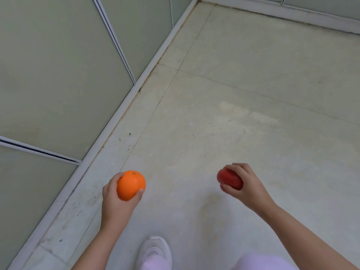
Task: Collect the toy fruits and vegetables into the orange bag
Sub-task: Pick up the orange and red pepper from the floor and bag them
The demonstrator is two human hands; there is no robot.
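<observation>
The pale stone tile floor (243,98) fills most of the view, and it is the landmark here. Along the left edge of the floor stand frosted green glass wall panels (58,75) in white frames. Low on the floor is one white mesh sneaker (154,250), pointing ahead, so the person is probably walking.

The left hand (116,201) is held up above the floor, on the side near the glass. Its fingers curl around a round, shiny orange toy orange (131,185) and grip it from below, so it cannot roll off. The right hand (245,184) is held above the floor too, on the far side from the glass. Its fingers wrap tightly over a smooth red toy fruit (229,179), maybe a tomato or an apple.

Each hand carries one toy, likely so two go in one trip. The orange bag is not in view, so both toys are not yet in it.
</observation>
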